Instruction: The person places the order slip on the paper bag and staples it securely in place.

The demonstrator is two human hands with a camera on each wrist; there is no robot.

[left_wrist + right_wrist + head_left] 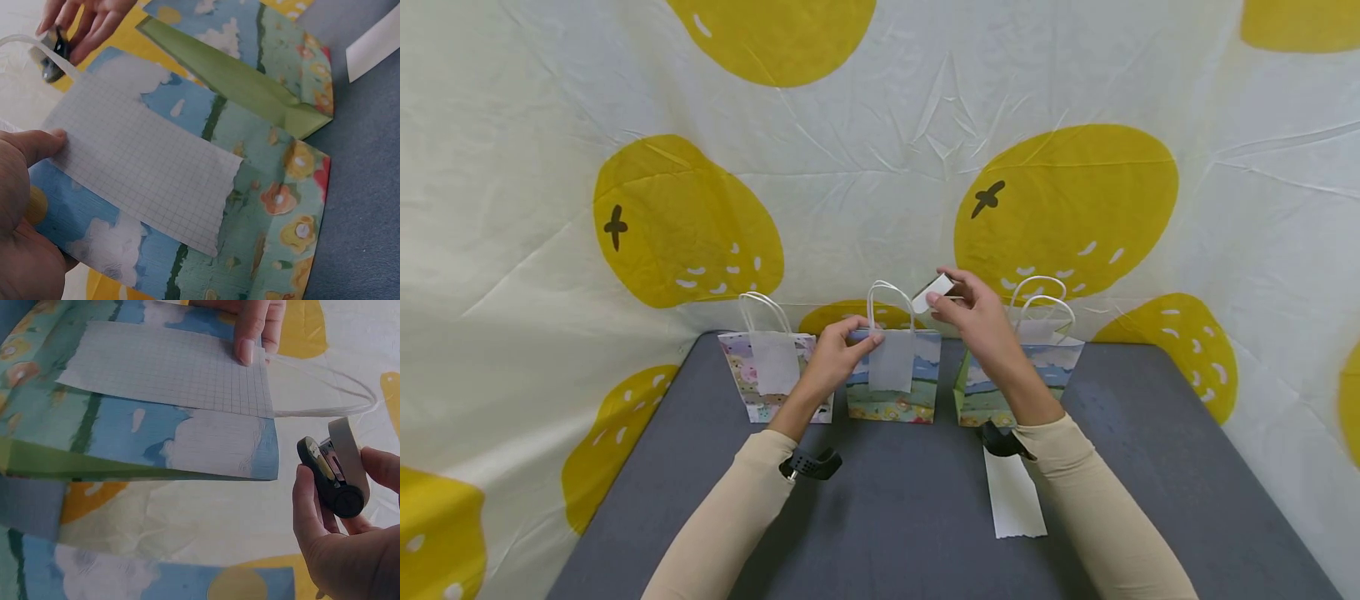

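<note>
The left hand (833, 358) pinches the gridded slip (891, 362), its long axis running downward, against the top of the middle bag (928, 375), while above and right of that hand, apart from the rim, the stapler (932, 295) slants, gaping leftward, gripped by the right hand (981, 321).

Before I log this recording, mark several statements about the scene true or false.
1. The right hand holds a small black-and-white stapler. True.
2. The left hand holds a white gridded paper slip against the middle blue-and-green floral paper bag. True.
3. The stapler is clamped on that bag. False: its jaws stand open.
4. The loose white paper strip is in the right hand. False: the strip lies on the dark grey table.
</note>
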